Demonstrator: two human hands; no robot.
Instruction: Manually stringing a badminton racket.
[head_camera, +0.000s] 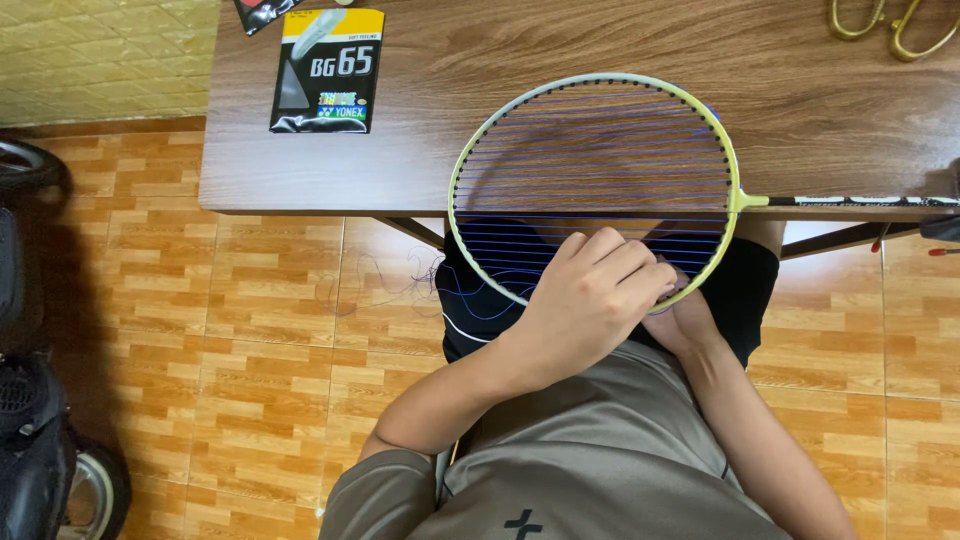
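Badminton racket lies flat, head overhanging the near edge of the brown wooden worktop, shaft running off to the right along that edge. Frame pale yellow-green; blue strings run crosswise, rows only, no verticals seen. Left hand rests on top of the string bed at the lower right of the head, fingers curled narrow and bunched at the rim, seemingly pinching string; what exactly sits between the fingertips is hidden. Right hand comes up from beneath the same spot, mostly covered by the left hand and the frame; cannot tell how its fingers stand. Loose blue string loops down from the lower left of the head over the person's dark shorts. Black-and-yellow string packet lies on the worktop, well apart to the upper left. Gold-coloured looped handles at the far right corner. Orange tiled floor below; a dark wheeled machine at left edge.
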